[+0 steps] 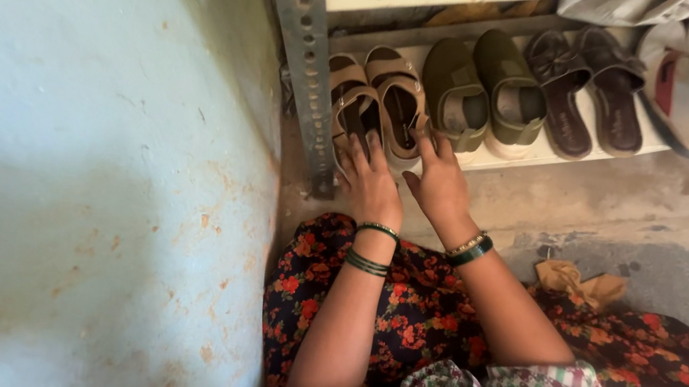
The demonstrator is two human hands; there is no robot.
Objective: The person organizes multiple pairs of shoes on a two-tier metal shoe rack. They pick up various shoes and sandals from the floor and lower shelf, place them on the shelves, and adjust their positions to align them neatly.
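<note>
Here, both hands rest on a pair of tan strapped sandals (378,101) at the left end of the low shelf (556,154), just beside the perforated metal upright (308,47); the left hand (369,184) lies flat, fingers spread, on the left sandal, gripping nothing; the right hand (440,181) touches the right sandal's heel edge with loose fingers; the sandals' long axes run front to back, toes pointing into the shelf; olive shoes (482,95) and brown sandals (585,94) stand alongside.
</note>
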